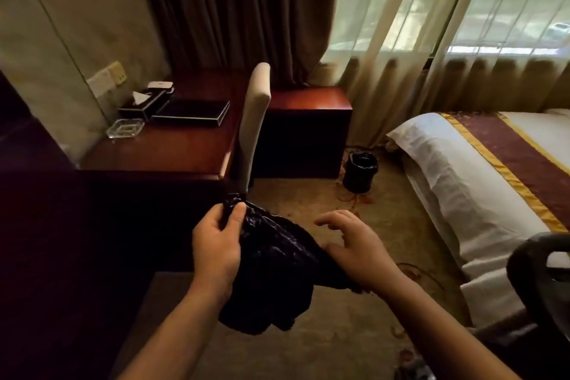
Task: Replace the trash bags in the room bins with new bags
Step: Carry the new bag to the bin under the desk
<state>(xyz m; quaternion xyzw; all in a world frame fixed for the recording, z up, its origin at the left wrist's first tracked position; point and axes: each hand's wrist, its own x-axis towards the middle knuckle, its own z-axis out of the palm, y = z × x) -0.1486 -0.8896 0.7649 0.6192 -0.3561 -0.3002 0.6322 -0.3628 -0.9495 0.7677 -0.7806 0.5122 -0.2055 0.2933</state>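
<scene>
Curtains hung across the far wall, dark ones on the left and sheer ones over the window on the right. A bed with white sheets and a maroon, gold-edged runner filled the right side. A dark wooden desk stood along the left wall, with a pale chair pushed in against it. The black bag hung crumpled in mid-air between the two hands, low in the foreground over the carpet. The bin, lined in black, stood on the carpet between the desk's low end and the corner of the bed, well apart from the hands. The left hand pinched the gathered neck of the bag between thumb and curled fingers. The right hand hovered over the bag's other end, fingers spread and loosely bent, gripping nothing. On the desk lay a black tray, a tissue box and a glass ashtray.
</scene>
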